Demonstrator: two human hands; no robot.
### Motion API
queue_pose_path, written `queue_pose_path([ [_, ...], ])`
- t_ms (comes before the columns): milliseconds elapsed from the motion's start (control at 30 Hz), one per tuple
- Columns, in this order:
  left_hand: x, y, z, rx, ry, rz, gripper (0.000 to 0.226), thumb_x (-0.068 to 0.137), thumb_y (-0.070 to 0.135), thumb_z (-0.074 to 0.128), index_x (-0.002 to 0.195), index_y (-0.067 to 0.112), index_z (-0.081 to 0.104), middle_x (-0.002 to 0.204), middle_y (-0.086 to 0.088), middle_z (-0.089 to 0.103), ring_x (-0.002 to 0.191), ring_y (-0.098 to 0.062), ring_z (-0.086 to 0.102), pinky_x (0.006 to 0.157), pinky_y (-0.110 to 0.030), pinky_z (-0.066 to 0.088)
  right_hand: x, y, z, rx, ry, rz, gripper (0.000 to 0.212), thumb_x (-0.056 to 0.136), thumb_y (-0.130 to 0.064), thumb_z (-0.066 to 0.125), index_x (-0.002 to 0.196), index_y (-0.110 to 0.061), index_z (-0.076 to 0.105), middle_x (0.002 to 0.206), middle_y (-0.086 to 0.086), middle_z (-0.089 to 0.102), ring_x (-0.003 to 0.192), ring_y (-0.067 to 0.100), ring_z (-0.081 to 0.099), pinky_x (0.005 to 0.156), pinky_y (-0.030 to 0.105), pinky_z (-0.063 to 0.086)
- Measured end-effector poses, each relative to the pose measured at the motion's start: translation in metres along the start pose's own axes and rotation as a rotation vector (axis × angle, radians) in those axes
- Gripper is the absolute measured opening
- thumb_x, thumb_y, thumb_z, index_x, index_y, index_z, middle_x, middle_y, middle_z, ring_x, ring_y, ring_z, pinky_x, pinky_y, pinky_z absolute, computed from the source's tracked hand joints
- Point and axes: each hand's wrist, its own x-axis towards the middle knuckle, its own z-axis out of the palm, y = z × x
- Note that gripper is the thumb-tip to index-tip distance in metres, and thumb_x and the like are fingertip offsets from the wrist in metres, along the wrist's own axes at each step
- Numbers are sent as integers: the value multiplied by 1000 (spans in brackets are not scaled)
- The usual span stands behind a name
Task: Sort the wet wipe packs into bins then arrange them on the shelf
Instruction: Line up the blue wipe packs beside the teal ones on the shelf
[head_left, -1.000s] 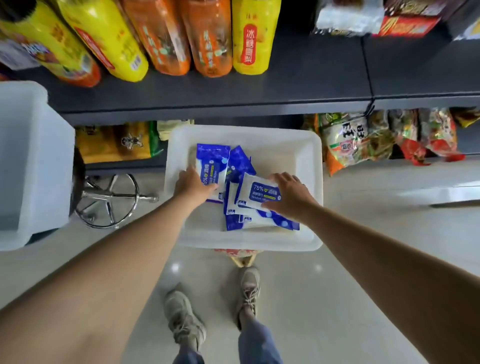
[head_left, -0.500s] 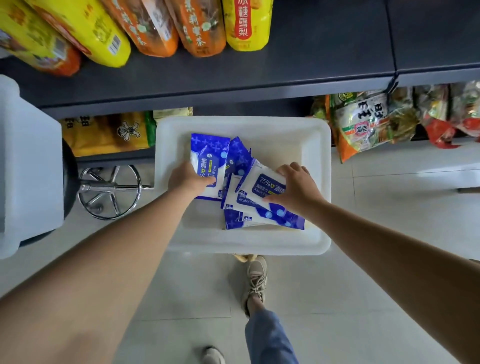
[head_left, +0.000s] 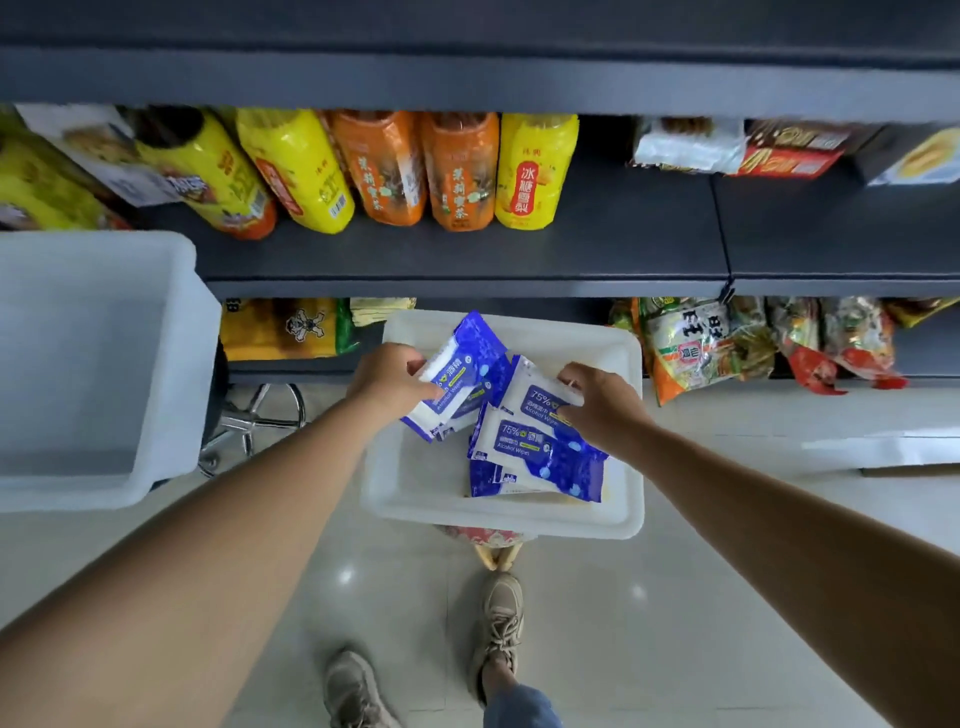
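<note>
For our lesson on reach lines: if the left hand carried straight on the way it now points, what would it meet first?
The left hand points up and rightward. It already holds a wipe pack; beyond that, probably the white bin at its far wall, though depth is unclear.

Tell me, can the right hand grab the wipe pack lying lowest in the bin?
Probably yes. That pack lies uncovered just beside the right hand, nothing between them, but the hand already grips another pack.

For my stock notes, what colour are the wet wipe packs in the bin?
Blue and white wet wipe packs, in the head view, the only one.
</note>
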Motion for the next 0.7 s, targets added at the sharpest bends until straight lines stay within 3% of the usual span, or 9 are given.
queue_pose_path([
  [133, -34, 22, -71, -69, -5, 146, 31, 71, 18, 78, 57, 11, 51, 52, 1, 45, 49, -12, 39, 46, -22, 25, -33, -53, -64, -76, 83, -90, 29, 92, -19, 59, 121, -18, 57, 120, 8, 62, 98, 23, 58, 73, 32, 48],
  [233, -66, 42, -140, -67, 30, 251, 26, 73, 13, 77, 60, 12, 55, 52, 4, 46, 47, -6, 37, 42, -20, 24, -68, -103, -116, -96, 160, -163, 22, 89, -16, 61, 110, -18, 64, 107, 5, 65, 82, 19, 55, 65, 25, 38],
  [333, -108, 60, -214, -19, 127, 328, 31, 74, 18, 76, 55, 16, 51, 53, 3, 45, 49, -10, 38, 46, -26, 23, -112, -160, -167, -139, 251, -230, 14, 86, -13, 61, 99, -12, 67, 94, 8, 68, 70, 20, 55, 60, 27, 40],
  [433, -150, 68, -285, -30, 218, 415, 20, 68, 24, 77, 65, 15, 59, 64, -4, 62, 58, -17, 51, 53, -27, 31, -159, -219, -216, -127, 369, -300, 13, 84, -12, 63, 95, -17, 69, 91, 2, 68, 79, 19, 58, 62, 27, 41],
  [500, -177, 73, -334, -9, 266, 497, 15, 65, 21, 77, 72, 18, 64, 75, -7, 70, 65, -19, 56, 59, -29, 38, -188, -258, -244, -106, 441, -353, 15, 82, -12, 65, 94, -21, 69, 86, -3, 66, 74, 15, 58, 56, 21, 40],
  [567, -203, 79, -381, 37, 328, 566, 15, 68, 16, 78, 80, 21, 70, 82, -5, 72, 71, -18, 59, 63, -29, 41, -215, -296, -268, -92, 495, -397, 21, 82, -11, 67, 102, -17, 70, 91, -3, 67, 76, 15, 60, 62, 18, 47],
  [633, -230, 89, -425, 66, 384, 627, 19, 71, 14, 78, 89, 17, 72, 86, -5, 72, 75, -16, 59, 65, -29, 43, -240, -331, -289, -116, 560, -424, 23, 82, -14, 69, 105, -15, 69, 99, 2, 69, 88, 23, 63, 74, 29, 49],
  [700, -251, 99, -465, 79, 401, 675, 20, 74, 10, 76, 93, 11, 72, 89, -6, 72, 73, -13, 57, 59, -23, 40, -260, -359, -310, -155, 625, -448, 19, 82, -17, 69, 100, -17, 68, 95, 3, 68, 87, 25, 61, 70, 30, 45],
])
